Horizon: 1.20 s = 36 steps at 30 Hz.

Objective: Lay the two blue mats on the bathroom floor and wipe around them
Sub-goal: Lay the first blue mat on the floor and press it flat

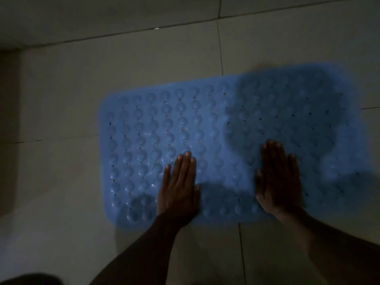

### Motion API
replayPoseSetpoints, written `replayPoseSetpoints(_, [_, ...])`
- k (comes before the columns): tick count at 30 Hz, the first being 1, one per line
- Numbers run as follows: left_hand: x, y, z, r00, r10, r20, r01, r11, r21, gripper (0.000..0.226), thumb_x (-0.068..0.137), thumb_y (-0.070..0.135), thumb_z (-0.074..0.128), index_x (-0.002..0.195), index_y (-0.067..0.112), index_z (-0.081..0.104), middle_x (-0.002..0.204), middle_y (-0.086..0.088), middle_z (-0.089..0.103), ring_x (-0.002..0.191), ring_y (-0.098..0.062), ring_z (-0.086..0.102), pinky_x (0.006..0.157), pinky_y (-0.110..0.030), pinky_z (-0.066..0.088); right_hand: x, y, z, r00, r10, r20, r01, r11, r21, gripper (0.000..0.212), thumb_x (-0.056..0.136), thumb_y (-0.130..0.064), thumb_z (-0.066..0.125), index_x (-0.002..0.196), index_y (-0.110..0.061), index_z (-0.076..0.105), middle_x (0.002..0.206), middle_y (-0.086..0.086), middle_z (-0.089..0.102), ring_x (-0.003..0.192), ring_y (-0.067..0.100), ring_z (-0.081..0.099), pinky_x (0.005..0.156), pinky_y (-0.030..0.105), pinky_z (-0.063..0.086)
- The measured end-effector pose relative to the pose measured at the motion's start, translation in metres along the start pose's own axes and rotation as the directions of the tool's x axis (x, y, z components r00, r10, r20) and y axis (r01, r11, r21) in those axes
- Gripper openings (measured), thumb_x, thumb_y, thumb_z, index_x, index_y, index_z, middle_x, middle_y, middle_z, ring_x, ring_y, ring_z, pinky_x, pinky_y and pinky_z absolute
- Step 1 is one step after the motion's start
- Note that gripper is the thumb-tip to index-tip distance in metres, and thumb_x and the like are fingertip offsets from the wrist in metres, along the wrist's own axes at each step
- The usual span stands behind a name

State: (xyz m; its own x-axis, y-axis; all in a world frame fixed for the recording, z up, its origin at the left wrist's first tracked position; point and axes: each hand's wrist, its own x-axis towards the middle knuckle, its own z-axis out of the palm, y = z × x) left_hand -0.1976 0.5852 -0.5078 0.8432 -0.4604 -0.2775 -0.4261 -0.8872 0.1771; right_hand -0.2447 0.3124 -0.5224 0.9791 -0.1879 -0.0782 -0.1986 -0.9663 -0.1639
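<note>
Dim light, view looking down at a tiled floor (61,89).

- One blue mat (144,130) in view. It lies flat on the floor from the centre to the right of the frame, long side running left to right, right end slightly higher in the frame. The surface shows rows of round bumps with small holes between them. It covers several grout lines.
- Left hand (178,186): palm down on the mat near its lower edge, just left of centre. Grip: holding nothing, fingers straight and pressed side by side, thumb off to the side.
- Right hand (279,182): palm down on the mat, lower right of centre, well apart from the left. Grip: holding nothing, fingers straight, slightly spread.
- A dark shadow (287,110) falls across the mat's upper right part.
- Blurred dark shape (30,279) at lower left corner; cannot identify.
</note>
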Motion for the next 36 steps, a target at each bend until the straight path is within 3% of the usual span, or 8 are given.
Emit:
replayPoseSetpoints(4, [0.001, -0.015, 0.008, 0.998, 0.055, 0.003, -0.055, 0.998, 0.004, 0.068, 0.105, 0.046, 0.017, 0.164, 0.013, 0.009, 0.173, -0.007, 0.005, 0.160, -0.024, 0.002, 0.127, -0.050, 0.010, -0.001, -0.003, 0.002, 0.999, 0.015, -0.029, -0.016, 1.000, -0.018, 0.066, 0.099, -0.034, 0.027, 0.157, -0.003, 0.030, 0.165, 0.015, 0.026, 0.154, 0.030, 0.022, 0.124, 0.056, 0.017])
replayPoseSetpoints(8, [0.000, -0.013, 0.006, 0.999, 0.051, -0.012, -0.051, 0.998, -0.024, 0.069, 0.104, 0.043, 0.027, 0.164, 0.012, 0.014, 0.173, -0.007, 0.006, 0.160, -0.022, 0.001, 0.126, -0.051, 0.012, -0.001, -0.024, -0.005, 0.994, 0.077, -0.072, -0.076, 0.997, 0.021, 0.064, 0.103, -0.036, 0.023, 0.158, -0.004, 0.026, 0.166, 0.016, 0.022, 0.155, 0.030, 0.019, 0.124, 0.059, 0.015])
replayPoseSetpoints(14, [0.001, -0.013, 0.006, 0.999, 0.054, 0.007, -0.054, 0.998, -0.043, 0.069, 0.104, 0.041, 0.027, 0.164, 0.012, 0.014, 0.173, -0.007, 0.004, 0.160, -0.022, -0.001, 0.127, -0.051, 0.011, 0.005, -0.103, -0.005, 0.990, 0.011, -0.142, 0.012, 0.987, 0.159, 0.061, 0.101, -0.029, 0.035, 0.157, -0.004, 0.029, 0.166, 0.015, 0.024, 0.155, 0.029, 0.018, 0.125, 0.055, 0.011])
replayPoseSetpoints(18, [0.001, -0.014, 0.008, 0.997, 0.066, -0.045, -0.068, 0.996, -0.058, 0.067, 0.103, 0.037, 0.032, 0.163, 0.011, 0.020, 0.172, -0.008, 0.009, 0.160, -0.022, 0.004, 0.127, -0.050, 0.012, 0.003, -0.129, 0.022, 0.996, -0.001, -0.093, 0.011, 0.993, 0.114, 0.061, 0.101, -0.029, 0.037, 0.156, -0.003, 0.032, 0.165, 0.016, 0.026, 0.155, 0.029, 0.020, 0.123, 0.058, 0.018])
replayPoseSetpoints(25, [-0.002, -0.016, 0.007, 0.996, 0.057, -0.071, -0.062, 0.995, -0.072, 0.063, 0.106, 0.036, 0.028, 0.162, 0.008, 0.022, 0.172, -0.009, 0.013, 0.159, -0.022, 0.007, 0.127, -0.048, 0.015, 0.005, -0.132, 0.022, 0.999, -0.001, -0.039, 0.003, 0.999, 0.053, 0.066, 0.100, -0.034, 0.032, 0.159, -0.007, 0.024, 0.168, 0.014, 0.019, 0.156, 0.027, 0.015, 0.126, 0.054, 0.011])
replayPoseSetpoints(29, [-0.015, -0.032, 0.000, 0.995, -0.032, -0.092, 0.020, 0.992, -0.126, 0.065, 0.106, 0.036, 0.033, 0.162, 0.007, 0.021, 0.171, -0.010, 0.013, 0.160, -0.023, 0.004, 0.129, -0.045, 0.013, 0.006, -0.133, 0.023, 1.000, 0.001, -0.021, 0.000, 1.000, 0.031, 0.068, 0.098, -0.033, 0.036, 0.159, -0.007, 0.023, 0.168, 0.014, 0.018, 0.157, 0.028, 0.013, 0.125, 0.054, 0.010])
replayPoseSetpoints(36, [-0.008, -0.089, -0.007, 0.982, -0.166, -0.087, 0.163, 0.986, -0.038, 0.073, 0.102, 0.047, 0.027, 0.164, 0.011, 0.011, 0.172, -0.008, 0.005, 0.160, -0.021, 0.000, 0.128, -0.050, 0.008, 0.006, -0.131, 0.024, 1.000, 0.008, -0.008, -0.008, 0.999, -0.033, 0.067, 0.099, -0.034, 0.029, 0.160, -0.006, 0.020, 0.169, 0.013, 0.014, 0.157, 0.027, 0.011, 0.125, 0.056, 0.012])
